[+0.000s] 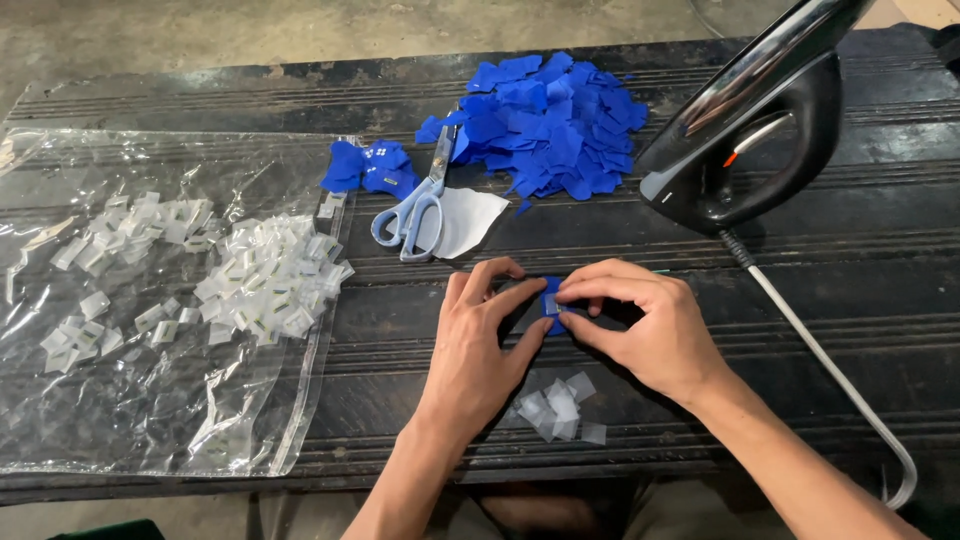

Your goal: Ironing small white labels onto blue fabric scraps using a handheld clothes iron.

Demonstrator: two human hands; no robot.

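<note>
Both hands meet in the middle of the dark table (820, 300). The left hand (480, 340) and the right hand (650, 325) pinch one small blue cloth piece (551, 300) between their fingertips — a tiny white square sits on it. Just below the hands lie a few clear squares (560, 408). Above them rest the scissors (415, 205) on a white scrap (470, 220), and a big blue pile (550, 125). An iron (745, 130) stands to the right — its cord (830, 365) runs past the right wrist. A plastic bag (150, 400) with white bits lies on the left.
</note>
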